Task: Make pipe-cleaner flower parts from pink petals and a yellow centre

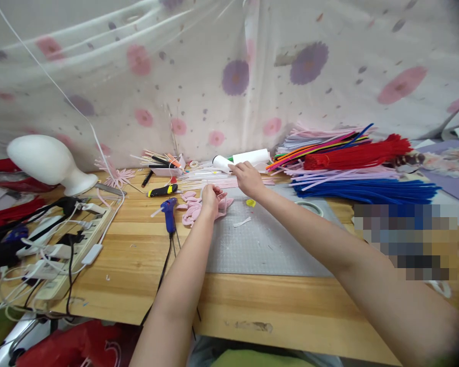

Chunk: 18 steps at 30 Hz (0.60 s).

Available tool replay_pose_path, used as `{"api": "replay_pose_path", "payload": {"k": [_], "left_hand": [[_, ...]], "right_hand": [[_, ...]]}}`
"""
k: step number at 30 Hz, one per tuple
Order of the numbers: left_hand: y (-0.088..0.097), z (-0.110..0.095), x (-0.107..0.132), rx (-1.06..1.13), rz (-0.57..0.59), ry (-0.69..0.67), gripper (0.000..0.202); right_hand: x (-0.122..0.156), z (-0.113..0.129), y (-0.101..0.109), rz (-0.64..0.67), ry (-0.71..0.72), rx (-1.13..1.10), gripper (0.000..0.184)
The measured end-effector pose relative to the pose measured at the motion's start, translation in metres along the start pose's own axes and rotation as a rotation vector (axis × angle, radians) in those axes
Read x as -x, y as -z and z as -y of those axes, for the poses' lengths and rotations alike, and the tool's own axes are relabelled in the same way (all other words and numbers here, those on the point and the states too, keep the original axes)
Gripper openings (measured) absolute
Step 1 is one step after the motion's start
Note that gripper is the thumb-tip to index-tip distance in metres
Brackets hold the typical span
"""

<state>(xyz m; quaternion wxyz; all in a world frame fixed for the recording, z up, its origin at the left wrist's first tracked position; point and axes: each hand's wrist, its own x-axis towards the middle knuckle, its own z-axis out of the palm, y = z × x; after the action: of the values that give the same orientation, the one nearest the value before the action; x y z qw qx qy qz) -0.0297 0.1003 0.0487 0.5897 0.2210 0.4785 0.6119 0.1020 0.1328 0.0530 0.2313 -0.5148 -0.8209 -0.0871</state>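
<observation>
My left hand (210,201) is closed in a pinch over the cutting mat's left edge, on what looks like a pink pipe-cleaner piece (225,203) by its fingertips. Looped pink pipe-cleaner shapes (192,210) lie just left of that hand. Farther right and a little higher, my right hand (248,179) has its fingertips pressed together. They are close to the near end of a white roll (222,163); anything held in them is too small to make out. Beneath both hands spreads the grey cutting mat (268,255), bearing a small white strip (242,222) and a yellow piece (251,203).
Left of the hands lie a blue glue gun (169,215) and a yellow-black cutter (162,190). A cabled power strip (76,255) and a white foam head (42,160) stand farther left. Red pipe cleaners (359,153) and blue pipe cleaners (367,191) are piled at right, near a tape roll (309,205).
</observation>
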Motion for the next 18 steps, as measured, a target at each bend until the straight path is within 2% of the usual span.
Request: {"api": "replay_pose_path", "payload": {"k": [2,6,8,12,15,18], "left_hand": [[0.001,0.003,0.001,-0.023,0.020,-0.014,0.022],[0.009,0.008,0.006,-0.148,0.133,-0.106,0.027],[0.015,0.008,0.008,-0.213,0.156,-0.151,0.029],[0.026,0.008,0.010,-0.303,0.160,-0.204,0.030],[0.032,0.009,0.010,-0.349,0.113,-0.266,0.022],[0.039,0.011,0.011,-0.388,0.093,-0.317,0.017]], "right_hand": [[-0.009,-0.007,-0.004,-0.002,0.030,0.002,0.049],[-0.017,-0.021,-0.019,0.161,0.033,0.058,0.054],[-0.012,-0.026,-0.026,0.208,0.009,0.070,0.055],[0.010,-0.031,-0.034,0.216,0.016,0.006,0.049],[0.022,-0.034,-0.034,0.225,-0.100,-0.084,0.041],[0.026,-0.038,-0.034,0.268,-0.227,-0.183,0.042]]}}
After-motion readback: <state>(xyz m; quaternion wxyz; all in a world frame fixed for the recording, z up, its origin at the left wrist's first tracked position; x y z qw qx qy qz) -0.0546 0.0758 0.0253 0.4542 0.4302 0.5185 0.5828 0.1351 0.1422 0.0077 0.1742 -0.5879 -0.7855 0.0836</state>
